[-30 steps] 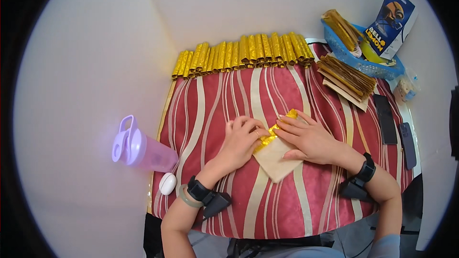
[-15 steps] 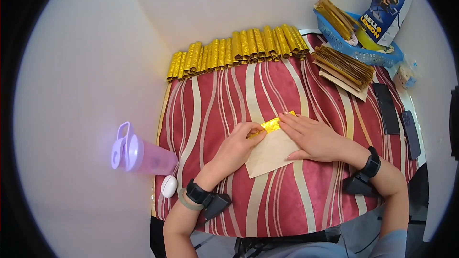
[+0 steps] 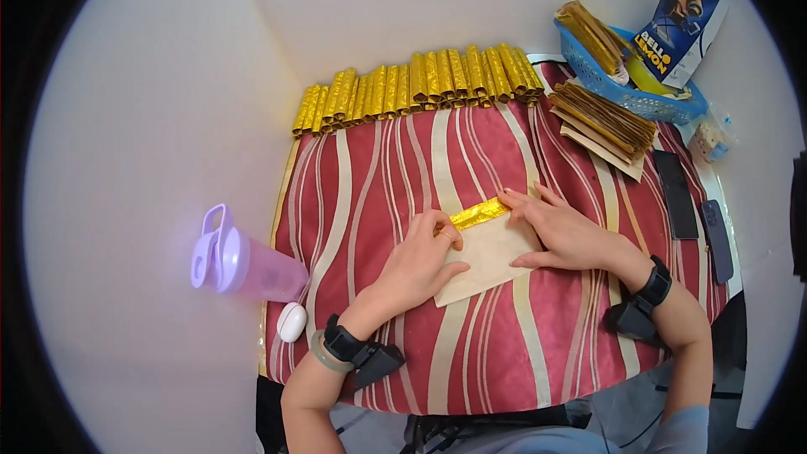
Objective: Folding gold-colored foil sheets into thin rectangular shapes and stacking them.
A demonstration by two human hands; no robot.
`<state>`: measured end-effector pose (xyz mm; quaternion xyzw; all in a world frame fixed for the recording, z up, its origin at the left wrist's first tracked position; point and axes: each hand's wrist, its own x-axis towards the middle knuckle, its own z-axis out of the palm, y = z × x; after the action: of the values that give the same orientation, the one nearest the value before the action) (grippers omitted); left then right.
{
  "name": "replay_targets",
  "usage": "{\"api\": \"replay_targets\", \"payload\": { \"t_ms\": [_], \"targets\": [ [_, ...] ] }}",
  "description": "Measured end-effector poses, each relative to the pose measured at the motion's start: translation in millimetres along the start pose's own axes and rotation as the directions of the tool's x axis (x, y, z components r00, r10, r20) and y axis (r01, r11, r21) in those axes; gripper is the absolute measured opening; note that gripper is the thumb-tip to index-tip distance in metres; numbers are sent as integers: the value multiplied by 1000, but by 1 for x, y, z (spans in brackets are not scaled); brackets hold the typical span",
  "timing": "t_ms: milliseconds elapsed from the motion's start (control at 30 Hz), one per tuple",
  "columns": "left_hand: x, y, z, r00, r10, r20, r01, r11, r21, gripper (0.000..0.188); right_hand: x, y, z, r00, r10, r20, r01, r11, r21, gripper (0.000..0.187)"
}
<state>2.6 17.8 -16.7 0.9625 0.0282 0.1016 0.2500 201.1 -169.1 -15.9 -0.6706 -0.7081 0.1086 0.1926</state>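
A sheet of cream paper [image 3: 481, 262] lies on the striped cloth in front of me, with a shiny gold strip [image 3: 481, 213] folded along its far edge. My left hand [image 3: 419, 262] is closed on the paper's left side: its fingers curl over the strip's left end, and its thumb lies lower on the cream face. At the opposite end, my right hand [image 3: 572, 234] is open. Its fingers stretch over the strip's right end, with the thumb apart at the paper's right edge. What lies under the fingertips is hidden.
Gold paper tubes [image 3: 395, 91] line the far edge of the red striped cloth [image 3: 370, 176]. At right are a stack of gold-brown papers [image 3: 605, 122], a blue basket [image 3: 601, 76] and two phones [image 3: 677, 193]. A purple bottle [image 3: 261, 269] and a white case [image 3: 292, 322] sit at left.
My left thumb has come away from the gold fold and lies lower on the paper. The right hand has slid right and spread its fingers, baring more of the gold strip.
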Motion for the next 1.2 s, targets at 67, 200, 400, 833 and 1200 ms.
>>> {"api": "replay_targets", "payload": {
  "t_ms": [67, 200, 400, 833, 1200],
  "targets": [
    [2, -6, 3, 1000, 22, 7, -23, 1000, 18, 29, 2, 3, 3, 997, 9, -71, -8, 1000, 11, 60],
    [1, -10, 4, 996, 85, 32, -86, 995, 43, 28, 2, 6, 3, 998, -22, -58, 18, 998, -61, 58],
    [-1, 5, -7, 993, 78, 91, -73, 996, -58, 41, 1, 3, 0, 998, -62, -26, 62, 998, -15, 56],
    [-1, 4, -7, 986, 123, 109, -115, 990, -81, 31, 3, 2, -1, 995, -98, 20, 98, 995, -20, 53],
    [-1, -3, -3, 986, 165, 36, -160, 980, -118, 17, 1, 5, 0, 991, -130, 7, 130, 991, -6, 47]
  ]
}}
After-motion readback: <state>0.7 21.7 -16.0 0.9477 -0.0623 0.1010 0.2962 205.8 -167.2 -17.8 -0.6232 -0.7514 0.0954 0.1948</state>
